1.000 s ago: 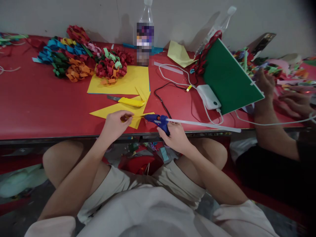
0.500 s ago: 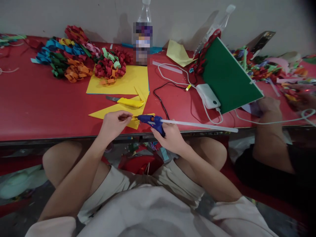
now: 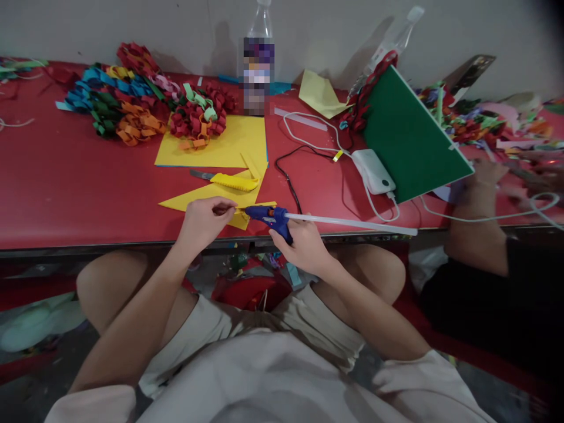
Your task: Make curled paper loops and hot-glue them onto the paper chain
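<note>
My left hand (image 3: 206, 221) pinches a narrow yellow paper strip (image 3: 244, 210) at the front edge of the red table (image 3: 66, 188). My right hand (image 3: 304, 247) grips a blue glue gun (image 3: 269, 217), its nozzle touching the strip by my left fingertips. A long clear glue stick (image 3: 352, 223) sticks out of the gun's back to the right. Loose yellow paper sheets (image 3: 207, 197) lie just beyond my hands, with a yellow utility knife (image 3: 229, 181) on them.
Coloured paper chains (image 3: 141, 106) are piled at the back left beside a plastic bottle (image 3: 258, 64). A green board (image 3: 408, 138) leans at the right near a white power bank (image 3: 374, 171) and cables. Another person's hands (image 3: 489, 176) work at the right among paper scraps.
The glue gun's nozzle moved left to the strip in my left hand. The other person's hands shifted about at the right.
</note>
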`<state>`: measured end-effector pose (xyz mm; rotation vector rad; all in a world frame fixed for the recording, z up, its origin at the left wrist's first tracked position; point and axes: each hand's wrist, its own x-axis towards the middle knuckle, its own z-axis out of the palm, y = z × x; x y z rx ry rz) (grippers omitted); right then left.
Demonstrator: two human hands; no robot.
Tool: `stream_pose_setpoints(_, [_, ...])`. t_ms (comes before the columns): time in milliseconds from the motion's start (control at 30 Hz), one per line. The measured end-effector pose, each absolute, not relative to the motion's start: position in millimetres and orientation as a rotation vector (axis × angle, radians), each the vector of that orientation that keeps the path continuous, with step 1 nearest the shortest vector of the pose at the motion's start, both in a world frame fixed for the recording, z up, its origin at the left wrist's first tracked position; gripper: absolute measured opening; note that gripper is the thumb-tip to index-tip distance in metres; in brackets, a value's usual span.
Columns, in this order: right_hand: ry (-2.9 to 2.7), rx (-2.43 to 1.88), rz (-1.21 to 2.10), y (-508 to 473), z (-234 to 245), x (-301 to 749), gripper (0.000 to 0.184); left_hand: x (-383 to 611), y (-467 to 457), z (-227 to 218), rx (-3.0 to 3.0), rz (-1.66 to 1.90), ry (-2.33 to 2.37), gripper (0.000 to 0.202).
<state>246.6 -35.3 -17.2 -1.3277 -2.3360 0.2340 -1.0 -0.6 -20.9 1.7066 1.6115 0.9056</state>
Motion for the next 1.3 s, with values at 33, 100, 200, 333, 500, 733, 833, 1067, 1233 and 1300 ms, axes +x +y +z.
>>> stream_pose_setpoints(33, [-2.336,-1.331,0.23,-35,-18,247,0.034,-1,-1,-20,1.71,0.897,1.618,0.018])
stream_pose_setpoints(100, [-2.333,-1.346,0.224,-35,-19,249,0.034,0,-1,-20,1.715,0.88,1.633,0.018])
stream_pose_setpoints(200, [-2.323,-1.369,0.223,-36,-21,252,0.033,0,-1,-20,1.712,0.881,1.629,0.018])
stream_pose_setpoints(333, [-2.309,-1.393,0.204,-35,-24,257,0.034,-1,-1,-20,1.71,0.88,1.629,0.018])
stream_pose_setpoints(500, [-2.283,-1.408,0.188,-34,-26,262,0.032,0,-1,-18,1.715,0.86,1.661,0.017])
stream_pose_setpoints(733, [-2.257,-1.455,0.246,-34,-24,272,0.035,0,0,-17,1.697,0.859,1.669,0.02])
stream_pose_setpoints(833, [-2.231,-1.461,0.236,-33,-25,277,0.036,-1,1,-19,1.698,0.865,1.665,0.021])
stream_pose_setpoints(1067, [-2.185,-1.52,0.273,-33,-25,285,0.039,-2,3,-21,1.697,0.862,1.669,0.022])
stream_pose_setpoints(1233, [-2.11,-1.564,0.372,-33,-24,292,0.039,-1,3,-19,1.686,0.844,1.692,0.022])
stream_pose_setpoints(1300, [-2.063,-1.567,0.386,-34,-23,295,0.041,-1,4,-19,1.692,0.836,1.701,0.023])
